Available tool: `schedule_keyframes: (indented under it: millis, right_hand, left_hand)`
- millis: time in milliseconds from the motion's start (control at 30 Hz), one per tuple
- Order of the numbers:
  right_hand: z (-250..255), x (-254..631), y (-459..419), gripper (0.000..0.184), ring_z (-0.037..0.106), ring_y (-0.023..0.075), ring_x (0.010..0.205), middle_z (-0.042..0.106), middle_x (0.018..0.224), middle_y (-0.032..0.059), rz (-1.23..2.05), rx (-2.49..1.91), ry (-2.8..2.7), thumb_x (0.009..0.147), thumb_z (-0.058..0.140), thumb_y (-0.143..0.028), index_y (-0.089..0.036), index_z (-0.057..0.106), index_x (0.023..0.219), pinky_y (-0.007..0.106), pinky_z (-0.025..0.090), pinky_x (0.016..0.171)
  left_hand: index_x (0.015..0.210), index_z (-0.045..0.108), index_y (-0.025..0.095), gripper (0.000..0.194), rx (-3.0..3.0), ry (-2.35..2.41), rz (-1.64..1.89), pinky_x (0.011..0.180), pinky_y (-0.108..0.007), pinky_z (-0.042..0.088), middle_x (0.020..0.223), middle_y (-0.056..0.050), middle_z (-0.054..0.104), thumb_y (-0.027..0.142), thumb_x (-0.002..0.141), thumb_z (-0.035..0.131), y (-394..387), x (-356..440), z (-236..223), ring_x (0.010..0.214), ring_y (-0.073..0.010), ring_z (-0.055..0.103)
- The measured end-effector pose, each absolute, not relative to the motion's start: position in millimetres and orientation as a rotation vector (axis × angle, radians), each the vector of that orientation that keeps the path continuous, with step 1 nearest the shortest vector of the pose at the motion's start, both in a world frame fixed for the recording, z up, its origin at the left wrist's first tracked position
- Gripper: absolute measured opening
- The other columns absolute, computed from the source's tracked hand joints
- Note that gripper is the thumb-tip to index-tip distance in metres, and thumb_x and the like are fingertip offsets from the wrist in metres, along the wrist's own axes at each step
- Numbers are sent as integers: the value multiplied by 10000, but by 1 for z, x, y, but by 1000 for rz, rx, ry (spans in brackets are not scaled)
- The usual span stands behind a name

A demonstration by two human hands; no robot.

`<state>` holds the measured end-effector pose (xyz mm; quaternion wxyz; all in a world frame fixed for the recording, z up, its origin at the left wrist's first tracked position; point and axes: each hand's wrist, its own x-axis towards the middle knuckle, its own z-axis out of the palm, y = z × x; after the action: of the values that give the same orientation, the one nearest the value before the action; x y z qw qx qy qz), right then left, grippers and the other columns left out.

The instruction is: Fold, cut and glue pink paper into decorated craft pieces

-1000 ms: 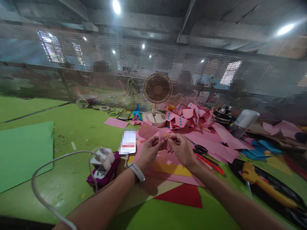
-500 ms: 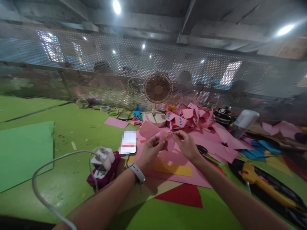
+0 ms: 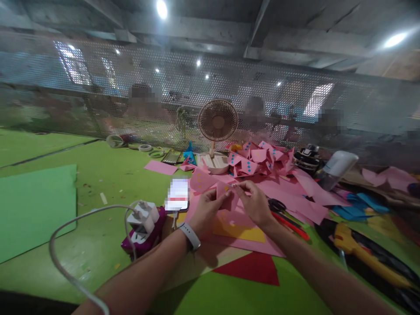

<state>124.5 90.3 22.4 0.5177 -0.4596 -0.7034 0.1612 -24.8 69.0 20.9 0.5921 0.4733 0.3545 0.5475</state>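
My left hand, with a pale band at the wrist, is closed on a small pink paper piece that carries yellow marks. My right hand is pinched at that piece's upper right edge. Whether its fingertips grip the paper or some tiny bit is too small to tell. Both hands are above pink sheets and a yellow strip. Just beyond the left hand lies another pink piece with yellow dots. Behind the hands is a heap of folded pink pieces, several with blue dots.
A phone and a purple power strip with white chargers are left of my hands, a cable looping out. A fan stands behind. Black scissors, a white-capped bottle and a yellow-handled tool are at right.
The held pink piece has tilted and its yellow marks show less. My right hand has shifted slightly, still at its edge. The whole view has moved a little.
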Motion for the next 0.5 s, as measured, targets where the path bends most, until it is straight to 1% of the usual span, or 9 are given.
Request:
schedule_keyframes:
  millis: [133,300,500]
  right_hand:
    - [23,124,88,216,587,189,791,635,827,59,387,-1078,-1700,851,512,-369,-169,592,847,327,454,746]
    - [23,124,87,225,585,188,781,630,817,57,380,-1071,-1705,858,504,-378,-170,587,847,324,455,734]
    - [19,125,90,233,585,194,790,631,834,60,361,-1121,-1683,859,492,-390,-178,587,864,332,456,740]
  left_hand:
    - [757,665,108,377,1092,787,1281,609,-257,435,682,-22,610,449,620,750,70,-26,22,602,-109,520]
    - [718,667,107,333,1120,771,1294,600,-263,442,647,-21,609,420,639,746,70,-26,23,580,-113,526]
    - [830,683,120,328,1079,739,1278,637,-255,447,749,-37,643,388,652,748,67,-24,25,650,-124,556]
